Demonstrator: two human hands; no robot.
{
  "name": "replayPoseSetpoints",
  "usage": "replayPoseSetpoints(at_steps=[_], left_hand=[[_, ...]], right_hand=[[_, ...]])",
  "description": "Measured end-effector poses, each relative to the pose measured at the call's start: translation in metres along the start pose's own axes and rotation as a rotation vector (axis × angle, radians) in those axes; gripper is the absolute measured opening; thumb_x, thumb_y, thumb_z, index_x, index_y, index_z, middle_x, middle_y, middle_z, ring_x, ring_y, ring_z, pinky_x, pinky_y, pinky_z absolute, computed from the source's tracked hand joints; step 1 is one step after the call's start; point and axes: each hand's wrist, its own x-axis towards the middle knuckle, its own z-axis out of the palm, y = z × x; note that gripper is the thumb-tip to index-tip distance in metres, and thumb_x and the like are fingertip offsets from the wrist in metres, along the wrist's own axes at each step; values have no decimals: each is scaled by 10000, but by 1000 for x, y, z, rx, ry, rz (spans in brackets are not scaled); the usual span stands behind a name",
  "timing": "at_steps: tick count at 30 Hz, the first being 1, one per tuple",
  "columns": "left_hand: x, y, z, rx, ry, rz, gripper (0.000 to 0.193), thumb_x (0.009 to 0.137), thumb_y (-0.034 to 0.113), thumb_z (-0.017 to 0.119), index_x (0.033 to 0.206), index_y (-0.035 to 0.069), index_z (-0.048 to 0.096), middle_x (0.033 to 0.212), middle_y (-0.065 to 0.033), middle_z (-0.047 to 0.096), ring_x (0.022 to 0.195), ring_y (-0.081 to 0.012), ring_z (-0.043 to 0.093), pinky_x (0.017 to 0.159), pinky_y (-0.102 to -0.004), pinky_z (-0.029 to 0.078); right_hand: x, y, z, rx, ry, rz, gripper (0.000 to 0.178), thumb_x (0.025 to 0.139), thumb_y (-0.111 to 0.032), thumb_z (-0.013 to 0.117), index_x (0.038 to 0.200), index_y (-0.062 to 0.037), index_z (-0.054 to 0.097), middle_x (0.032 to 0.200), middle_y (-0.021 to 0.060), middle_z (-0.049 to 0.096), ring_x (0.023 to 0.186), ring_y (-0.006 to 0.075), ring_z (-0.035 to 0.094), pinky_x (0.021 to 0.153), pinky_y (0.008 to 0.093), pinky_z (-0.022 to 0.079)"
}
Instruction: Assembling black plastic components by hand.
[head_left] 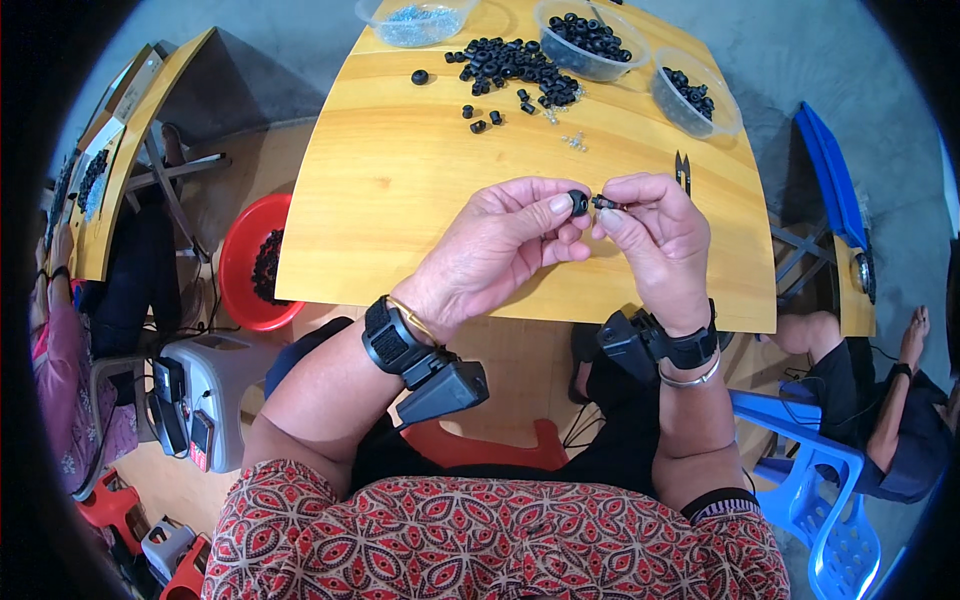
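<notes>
Above the near part of the wooden table (380, 230), my two hands meet fingertip to fingertip. My left hand (490, 240) pinches a rounded black plastic piece (578, 203) with a hole in it. Between the thumb and fingers of my right hand (658, 240) is a small dark cylindrical piece (604, 202), pointed toward the black one. The two pieces are close, with a narrow gap between them. Beyond my hands lies a pile of black plastic parts (510, 65), with tiny silvery bits (574, 142) scattered beside it.
Clear tubs along the far edge hold bluish bits (415, 25) and black parts (590, 40); another tub (725, 115) stands at right. Black snips (682, 172) lie near my right hand. A red basin (235, 250) is left of the table. People sit on both sides, near a blue chair (820, 480).
</notes>
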Motion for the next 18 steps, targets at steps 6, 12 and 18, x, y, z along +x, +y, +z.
replayPoseSetpoints(at_steps=[6, 12, 18], left_hand=[[1, -1, -3, 13, 5, 9, 170, 839, 72, 480, 968, -23, 537, 828, -82, 573, 734, -135, 565, 704, -260, 506], [1, -1, -1, 19, 42, 16, 129, 834, 47, 486, 923, -20, 550, 802, -81, 572, 710, -122, 560, 683, -261, 519], [1, -2, 1, 56, 72, 31, 129, 829, 38, 489, 924, -27, 549, 793, -77, 566, 695, -121, 558, 676, -253, 518]], right_hand=[[0, 5, -1, -11, -27, -39, 162, 777, 68, 514, 925, 18, 470, 856, 65, 541, 791, 102, 548, 717, 214, 447], [1, 6, 0, -37, -46, -33, 160, 774, 82, 505, 915, 16, 471, 847, 71, 547, 781, 114, 565, 702, 219, 463], [0, 9, 0, -20, -46, -21, 144, 768, 83, 511, 893, 17, 481, 846, 73, 548, 772, 114, 568, 690, 220, 470]])
